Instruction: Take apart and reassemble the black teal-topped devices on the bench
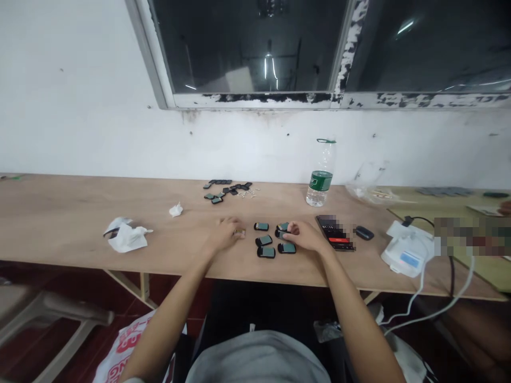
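On the wooden table, several small black-rimmed pieces with grey-green faces, such as this lower one [266, 252], lie in two loose columns between my hands. My right hand [305, 235] is closed, its fingertips at a black-rimmed piece [281, 234] in the right column. Just above that lies another such piece [282, 226], partly covered by the fingers. My left hand [225, 233] rests left of the columns, fingers bent and together at the edge of a small yellowish piece [240, 233]. The fingers hide part of it, and its kind is too small to tell.
More black pieces [217, 200] and tiny pale bits [247, 193] lie farther back. A water bottle [319, 183] stands by the wall. On the right are a phone [334, 234], a black oval object [364, 232] and a white device [407, 255] with cables. Crumpled tissue [130, 238] lies left.
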Demonstrator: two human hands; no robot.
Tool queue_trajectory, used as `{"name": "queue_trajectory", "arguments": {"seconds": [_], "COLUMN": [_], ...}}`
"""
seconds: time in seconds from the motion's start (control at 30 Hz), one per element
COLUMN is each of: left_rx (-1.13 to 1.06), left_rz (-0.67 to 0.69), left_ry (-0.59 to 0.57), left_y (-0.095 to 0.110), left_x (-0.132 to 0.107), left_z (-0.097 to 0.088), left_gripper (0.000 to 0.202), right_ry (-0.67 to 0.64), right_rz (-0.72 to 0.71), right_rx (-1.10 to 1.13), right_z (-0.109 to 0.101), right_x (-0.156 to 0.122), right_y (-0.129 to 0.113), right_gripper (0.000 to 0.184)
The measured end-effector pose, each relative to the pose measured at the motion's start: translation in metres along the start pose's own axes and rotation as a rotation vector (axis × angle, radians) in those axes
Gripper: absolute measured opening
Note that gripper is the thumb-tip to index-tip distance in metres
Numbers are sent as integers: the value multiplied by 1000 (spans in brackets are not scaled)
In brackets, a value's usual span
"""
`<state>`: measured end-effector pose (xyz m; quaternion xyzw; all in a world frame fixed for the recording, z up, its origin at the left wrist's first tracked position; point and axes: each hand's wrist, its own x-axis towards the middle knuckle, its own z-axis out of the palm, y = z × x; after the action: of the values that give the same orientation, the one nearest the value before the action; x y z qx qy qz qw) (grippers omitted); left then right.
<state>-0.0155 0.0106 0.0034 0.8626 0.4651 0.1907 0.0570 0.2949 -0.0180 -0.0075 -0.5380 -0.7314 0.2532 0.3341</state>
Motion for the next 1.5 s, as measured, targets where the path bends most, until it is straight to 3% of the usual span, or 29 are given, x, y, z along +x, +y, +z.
{"name": "queue_trajectory", "arguments": {"seconds": [0.2, 0.43, 0.7, 0.8, 0.93, 1.07, 1.17, 1.3, 1.43, 1.5], "left_rx": [-131, -171, -225, -349, -651, -938, -1047, -1025, -789, -686], "left_rz": [140, 192, 200, 181, 39, -138, -183, -129, -85, -87], "left_ry": [155, 229, 285, 299, 236, 184, 137, 95, 153, 161], "left_y": [41, 72, 77, 77, 74, 73, 74, 74, 70, 64], "left_x": [-4, -8, -7, -7, -6, -4, -2, 0, -1, -2], "left_z": [-9, -7, -3, -1, 3, 9, 14, 14, 2, -4], "left_gripper": [22, 30, 28, 23, 21, 33, 39, 40, 38, 34], "right_ry": [110, 63, 7, 2, -42, -94, -137, -131, 11, 11], "right_rz": [-43, -51, -1, -28, -48, -53, -68, -82, -30, 15], "right_rx": [163, 272, 369, 371, 363, 373, 358, 303, 142, 55], "right_z": [0, 2, -1, 0, -2, -4, -4, -7, -17, -19], "right_x": [-1, -9, -13, -12, -13, -15, -17, -15, -10, -7], "right_y": [-23, -56, -63, -59, -57, -62, -65, -56, -25, -9], "right_gripper": [21, 23, 29, 30, 30, 31, 32, 31, 24, 22]}}
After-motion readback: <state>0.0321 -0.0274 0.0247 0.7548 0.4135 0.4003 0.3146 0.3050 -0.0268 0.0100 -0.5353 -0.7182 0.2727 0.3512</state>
